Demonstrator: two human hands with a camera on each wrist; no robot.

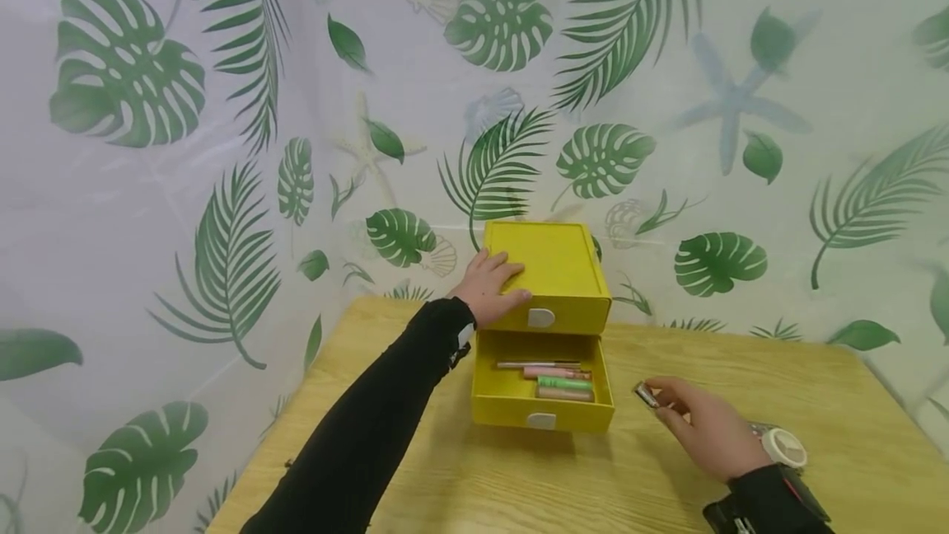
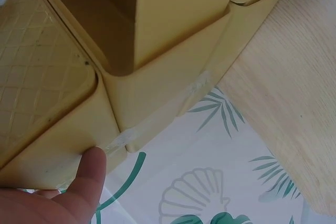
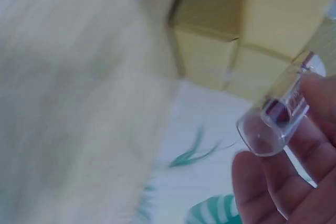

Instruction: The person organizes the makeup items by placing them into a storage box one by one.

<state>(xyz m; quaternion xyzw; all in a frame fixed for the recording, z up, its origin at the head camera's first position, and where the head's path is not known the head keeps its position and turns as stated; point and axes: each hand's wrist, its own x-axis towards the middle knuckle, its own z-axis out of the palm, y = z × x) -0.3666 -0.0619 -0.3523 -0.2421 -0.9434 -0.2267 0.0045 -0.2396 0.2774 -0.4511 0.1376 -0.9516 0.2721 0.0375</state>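
Observation:
A yellow two-drawer box [image 1: 549, 258] stands on the table, its lower drawer [image 1: 544, 412] pulled out. My left hand [image 1: 489, 287] rests on the box's upper left edge, fingers spread over the top; in the left wrist view its thumb [image 2: 90, 174] lies against the yellow wall. Inside the drawer lie several slim cosmetic tubes, among them a green tube [image 1: 563, 383] and a pink tube [image 1: 544, 372]. To the right of the drawer, my right hand [image 1: 704, 427] pinches a small clear cosmetic tube [image 3: 278, 111] with a dark band, held between thumb and fingers above the table.
A round white object [image 1: 784, 447] sits by my right wrist, partly hidden behind it. The wooden table [image 1: 519, 484] ends at a leaf-patterned sheet [image 1: 630, 64] behind the box. A small dark speck [image 1: 289, 463] shows near the table's left edge.

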